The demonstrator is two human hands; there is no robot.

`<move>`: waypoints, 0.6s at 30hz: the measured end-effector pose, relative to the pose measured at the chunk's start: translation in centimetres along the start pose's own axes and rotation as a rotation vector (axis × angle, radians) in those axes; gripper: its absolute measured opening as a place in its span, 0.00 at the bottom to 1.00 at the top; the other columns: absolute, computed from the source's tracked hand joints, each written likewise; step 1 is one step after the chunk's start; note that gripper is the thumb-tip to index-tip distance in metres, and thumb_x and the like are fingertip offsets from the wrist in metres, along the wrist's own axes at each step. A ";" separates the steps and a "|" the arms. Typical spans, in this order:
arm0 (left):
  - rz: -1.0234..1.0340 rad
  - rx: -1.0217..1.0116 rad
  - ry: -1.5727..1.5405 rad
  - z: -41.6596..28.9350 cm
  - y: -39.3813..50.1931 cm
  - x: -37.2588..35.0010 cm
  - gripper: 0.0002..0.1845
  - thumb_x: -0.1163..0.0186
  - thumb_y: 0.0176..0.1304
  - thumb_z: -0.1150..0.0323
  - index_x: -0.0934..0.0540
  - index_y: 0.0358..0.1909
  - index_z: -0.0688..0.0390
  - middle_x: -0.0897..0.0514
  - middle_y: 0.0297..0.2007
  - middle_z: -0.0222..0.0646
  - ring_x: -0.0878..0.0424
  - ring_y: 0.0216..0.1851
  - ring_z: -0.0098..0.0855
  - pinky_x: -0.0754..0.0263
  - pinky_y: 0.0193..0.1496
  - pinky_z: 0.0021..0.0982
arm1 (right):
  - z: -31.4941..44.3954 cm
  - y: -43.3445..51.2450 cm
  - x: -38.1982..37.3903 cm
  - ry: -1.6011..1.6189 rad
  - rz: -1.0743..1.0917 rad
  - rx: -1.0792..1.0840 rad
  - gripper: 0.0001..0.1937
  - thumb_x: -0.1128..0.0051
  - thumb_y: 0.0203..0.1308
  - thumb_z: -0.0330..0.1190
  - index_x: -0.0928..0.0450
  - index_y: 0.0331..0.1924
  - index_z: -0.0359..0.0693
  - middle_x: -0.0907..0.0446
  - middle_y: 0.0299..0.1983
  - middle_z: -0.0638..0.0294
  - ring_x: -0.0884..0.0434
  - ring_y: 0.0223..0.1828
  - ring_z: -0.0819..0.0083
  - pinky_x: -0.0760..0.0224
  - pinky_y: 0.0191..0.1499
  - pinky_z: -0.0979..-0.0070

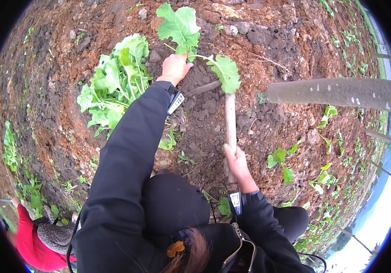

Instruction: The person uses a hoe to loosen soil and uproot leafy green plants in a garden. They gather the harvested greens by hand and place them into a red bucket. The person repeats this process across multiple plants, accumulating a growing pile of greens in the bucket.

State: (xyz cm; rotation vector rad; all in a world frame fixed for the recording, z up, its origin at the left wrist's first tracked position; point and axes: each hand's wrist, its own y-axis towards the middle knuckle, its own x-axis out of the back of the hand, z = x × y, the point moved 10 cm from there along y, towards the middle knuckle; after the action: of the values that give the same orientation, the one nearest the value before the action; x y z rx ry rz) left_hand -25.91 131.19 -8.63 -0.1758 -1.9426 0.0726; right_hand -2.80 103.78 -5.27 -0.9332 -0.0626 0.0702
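My left hand (176, 68) is closed around the base of a leafy green plant (180, 29) at the top middle. One of its leaves droops to the right, over the head end of a hand hoe. My right hand (239, 167) grips the hoe's pale wooden handle (231, 119). The dark metal blade (204, 88) points left over loosened soil, just below my left hand. A heap of picked leafy greens (113, 85) lies on the ground to the left of my left forearm. Part of the leaf stems is hidden by my fingers.
A slim tree trunk (332, 91) rises from the soil at the right. Small leafy plants (280, 158) grow right of the hoe, with more towards the right rim. At the lower left is another person in a red top (33, 242). Stones and clods (231, 30) dot the reddish soil.
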 end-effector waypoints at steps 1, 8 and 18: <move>-0.008 -0.007 -0.011 0.0 -0.1 0.1 0.21 0.38 0.49 0.55 0.25 0.38 0.61 0.20 0.32 0.46 0.21 0.35 0.47 0.27 0.40 0.43 | -0.5 0.6 0.4 -0.037 -0.024 -0.055 0.15 0.49 0.61 0.43 0.35 0.32 0.40 0.34 0.14 0.69 0.34 0.10 0.82 0.41 0.11 0.81; 0.019 -0.005 -0.092 0.4 -0.8 0.1 0.25 0.41 0.52 0.53 0.29 0.47 0.59 0.22 0.42 0.47 0.25 0.45 0.47 0.30 0.49 0.41 | 2.2 0.9 -0.1 -0.042 -0.039 -0.061 0.16 0.49 0.61 0.44 0.35 0.34 0.39 0.35 0.13 0.70 0.34 0.10 0.83 0.41 0.11 0.81; 0.434 0.019 0.153 1.8 -2.1 -3.9 0.39 0.54 0.57 0.39 0.41 0.62 0.58 0.38 0.62 0.43 0.43 0.64 0.44 0.47 0.64 0.37 | 5.9 2.5 3.1 -0.339 -0.251 0.277 0.20 0.48 0.58 0.46 0.32 0.34 0.34 0.26 0.21 0.57 0.25 0.23 0.73 0.31 0.27 0.75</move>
State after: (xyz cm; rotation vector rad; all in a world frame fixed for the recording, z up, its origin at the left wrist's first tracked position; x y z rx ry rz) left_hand -26.33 128.55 -12.54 -0.5716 -1.7224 0.3535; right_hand -0.27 110.29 -3.67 -0.6231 -0.4724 0.0031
